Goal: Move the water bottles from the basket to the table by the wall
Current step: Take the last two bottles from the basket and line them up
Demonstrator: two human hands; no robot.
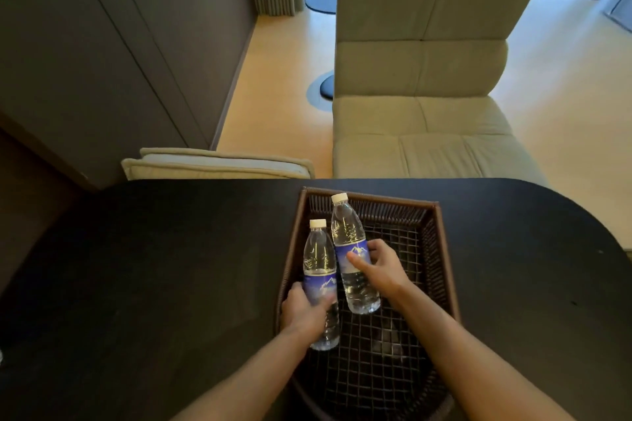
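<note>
Left hand (302, 313) fingers wrapped round near clear plastic blue-labelled water bottle (321, 284), right hand (379, 268) round far one (352, 253), both inside dark woven wicker basket (441, 249) on black counter (154, 267). Lift straight, clear rim, keep upright.

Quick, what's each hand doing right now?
Left hand: closed around the left water bottle.
Right hand: closed around the right water bottle, over the basket.

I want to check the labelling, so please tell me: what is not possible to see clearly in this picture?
Head view only:
- Left bottle: lower body hidden by the left hand.
- Right bottle: label partly covered by the right hand's fingers; print too small to read.
- Basket: near end cut off by the bottom edge.
</note>
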